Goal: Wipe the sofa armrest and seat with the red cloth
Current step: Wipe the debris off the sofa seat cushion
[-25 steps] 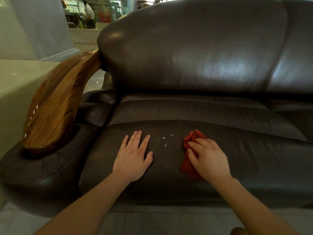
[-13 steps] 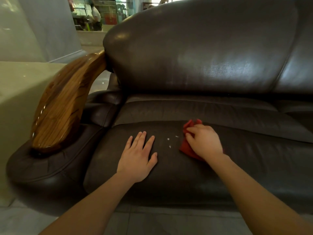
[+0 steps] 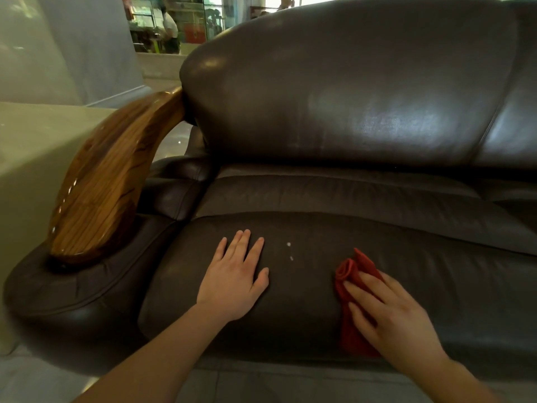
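Note:
A dark brown leather sofa fills the view; its seat cushion [image 3: 305, 298] lies right in front of me. The red cloth [image 3: 350, 286] is bunched on the front right part of the seat, pressed down under my right hand [image 3: 389, 318], whose fingers lie flat over it. My left hand [image 3: 232, 283] rests flat on the seat to the left, fingers apart, holding nothing. Two small white specks [image 3: 289, 251] lie on the leather between the hands. The armrest [image 3: 98, 193] at the left has a glossy curved wooden top over a padded leather base.
The sofa backrest [image 3: 348, 91] rises behind the seat. A pale block or low wall [image 3: 32, 158] stands just left of the armrest. Grey tiled floor [image 3: 261, 385] runs under the sofa's front edge. Far behind, a person stands in a shop-like area [image 3: 171, 27].
My right hand has dragged the red cloth from the back of the seat toward the front edge and a little right. One white speck is gone. My left hand stays in place.

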